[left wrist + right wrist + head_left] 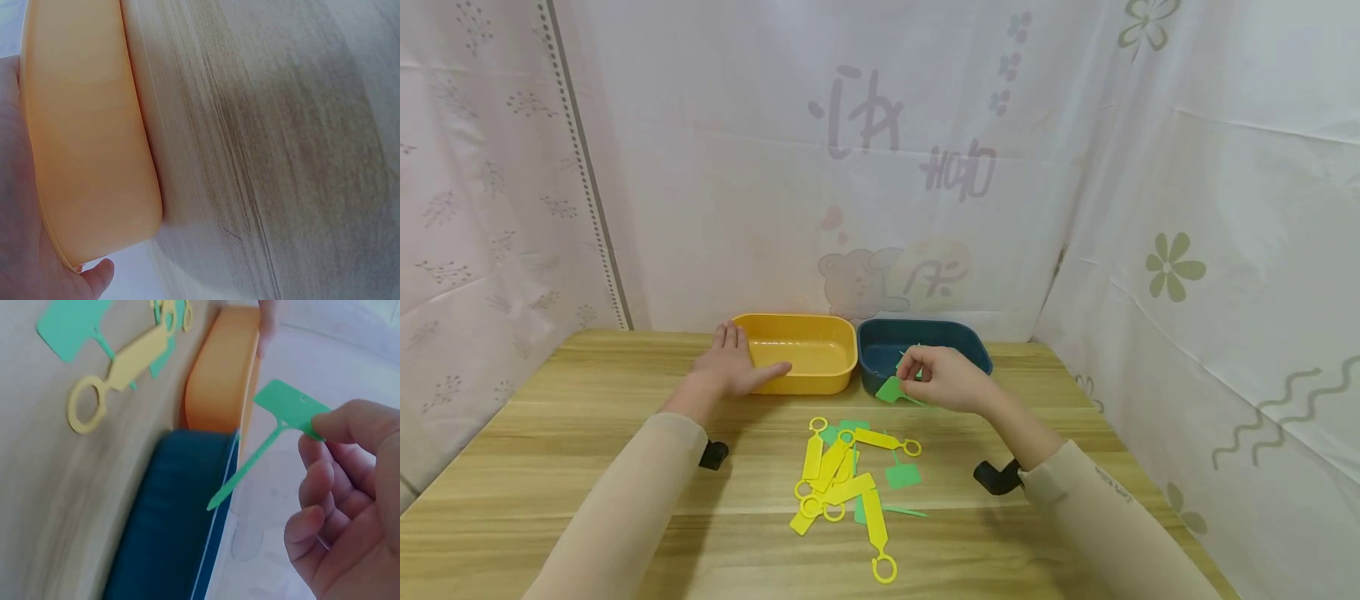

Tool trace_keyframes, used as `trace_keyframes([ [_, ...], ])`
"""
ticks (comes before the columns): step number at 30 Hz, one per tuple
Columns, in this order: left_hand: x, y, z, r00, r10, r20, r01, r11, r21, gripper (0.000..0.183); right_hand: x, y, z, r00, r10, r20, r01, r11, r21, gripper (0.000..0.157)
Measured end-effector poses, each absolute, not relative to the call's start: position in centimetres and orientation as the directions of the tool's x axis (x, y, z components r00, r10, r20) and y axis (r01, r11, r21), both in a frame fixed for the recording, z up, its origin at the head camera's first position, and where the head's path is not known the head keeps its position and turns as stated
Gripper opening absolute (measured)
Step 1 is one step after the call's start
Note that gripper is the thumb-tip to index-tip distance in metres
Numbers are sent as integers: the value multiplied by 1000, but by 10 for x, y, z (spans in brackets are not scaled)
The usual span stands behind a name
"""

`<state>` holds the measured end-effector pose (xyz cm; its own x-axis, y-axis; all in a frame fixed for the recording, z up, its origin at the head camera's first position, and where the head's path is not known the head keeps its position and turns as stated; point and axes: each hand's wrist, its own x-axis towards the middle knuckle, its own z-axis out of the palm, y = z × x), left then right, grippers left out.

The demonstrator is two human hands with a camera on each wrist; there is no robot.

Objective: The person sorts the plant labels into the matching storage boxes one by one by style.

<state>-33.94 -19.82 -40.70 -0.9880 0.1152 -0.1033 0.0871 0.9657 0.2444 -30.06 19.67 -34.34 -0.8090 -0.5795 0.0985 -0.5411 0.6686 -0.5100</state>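
Note:
My right hand [951, 379] pinches a green T-shaped plant label [290, 407] by a corner of its flat head, between thumb and forefinger. The label hangs over the front rim of a dark blue bin [169, 506], its pointed stem slanting down. In the head view, more green pieces show inside that bin, partly hidden by the hand. My left hand [726, 367] rests on the left end of a yellow bin [808, 384], fingers straight and thumb stretched along the front rim. The left wrist view shows this bin's outer wall [94, 144] close up.
Nearer me on the wooden table [760, 533] lies a loose pile of yellow ring-ended tags [875, 521] mixed with green labels [902, 476]. The two bins stand side by side near the back edge, before a patterned curtain [737, 192].

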Motion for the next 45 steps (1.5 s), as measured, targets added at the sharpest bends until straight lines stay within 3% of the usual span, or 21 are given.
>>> trace_keyframes([
  [8, -345, -200, -410, -987, 123, -106, 93, 964, 251, 138, -322, 199, -336, -878, -447, 171, -467, 723, -510, 9],
  [18, -345, -200, -411, -987, 119, -111, 89, 965, 246, 140, -349, 200, -339, -921, -352, 165, -386, 773, -504, 16],
  [29, -341, -199, -409, -988, 126, -93, 100, 965, 243, 137, -359, 196, -353, -922, -375, 97, -372, 791, -485, 12],
  [45, -337, -198, -406, -988, 119, -94, 93, 966, 242, 135, -343, 196, -358, -912, -403, 80, -393, 797, -458, 13],
])
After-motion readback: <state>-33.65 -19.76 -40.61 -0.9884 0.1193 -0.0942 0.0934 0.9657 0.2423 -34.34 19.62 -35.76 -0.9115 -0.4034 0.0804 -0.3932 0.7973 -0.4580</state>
